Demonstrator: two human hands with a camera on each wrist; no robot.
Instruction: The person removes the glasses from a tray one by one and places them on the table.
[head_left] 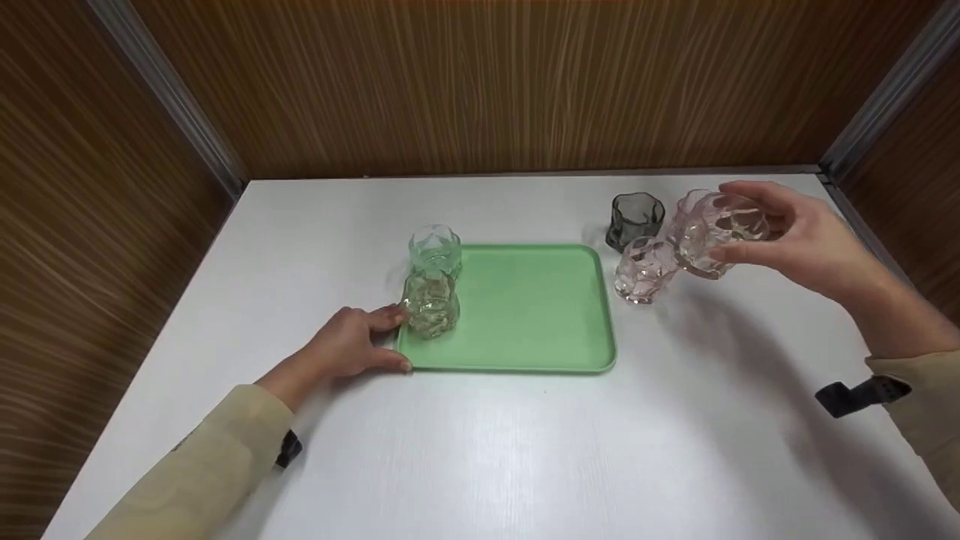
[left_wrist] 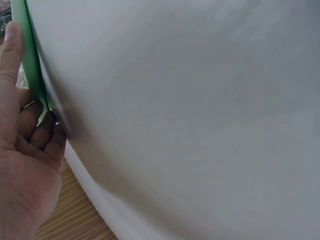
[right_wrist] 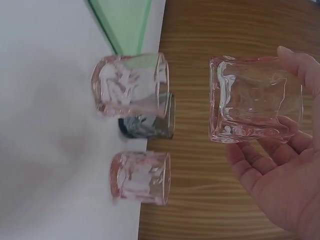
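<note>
My right hand (head_left: 731, 225) holds a pink faceted glass (head_left: 712, 234) tilted in the air above the table's right side, with thumb and fingers round it (right_wrist: 255, 100). Below it on the table stand two more pink glasses (right_wrist: 131, 85) (right_wrist: 141, 177) and a grey glass (head_left: 636, 217). In the head view I make out only one of the standing pink glasses (head_left: 645, 270). My left hand (head_left: 401, 341) pinches the near left corner of the green tray (head_left: 517, 369), thumb along its rim (left_wrist: 27, 55). A clear glass (head_left: 431, 304) and a greenish glass (head_left: 435, 251) stand on the tray's left side.
The white table (head_left: 525, 450) is boxed in by wood-grain walls (head_left: 480, 82) on the left, back and right. The tray's middle and right part hold nothing. Bare table surface lies in front of the tray.
</note>
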